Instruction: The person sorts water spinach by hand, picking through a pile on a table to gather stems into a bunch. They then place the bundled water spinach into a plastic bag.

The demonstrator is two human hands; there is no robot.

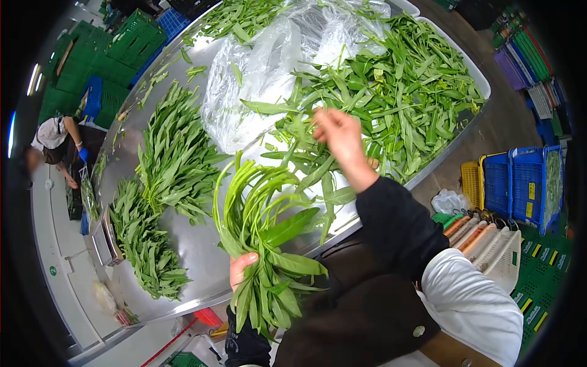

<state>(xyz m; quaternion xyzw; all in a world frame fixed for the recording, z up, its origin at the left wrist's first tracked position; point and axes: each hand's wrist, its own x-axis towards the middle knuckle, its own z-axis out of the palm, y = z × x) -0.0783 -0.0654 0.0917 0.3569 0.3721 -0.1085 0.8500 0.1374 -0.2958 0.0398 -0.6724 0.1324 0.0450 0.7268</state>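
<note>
My left hand (239, 270) is closed around a bunch of water spinach (254, 196) near the table's front edge. Its pale green stems bend over in a loop above the hand, and its leaves hang down below. Over the loose water spinach (416, 92) my right hand (341, 137) has its fingers pinched together, with slightly blurred leafy stems at the fingertips. A crumpled clear plastic sheet (244, 79) lies beyond both hands. Further left, two leafy bundles (174, 153) rest on the metal table (199, 251).
A white tray rim (477, 73) borders the loose greens. Blue baskets (526, 183) and green crates (544, 263) stand at the right. Stacked green crates (134, 40) are at the back left. Another person (58, 137) with a blue glove works at the far left.
</note>
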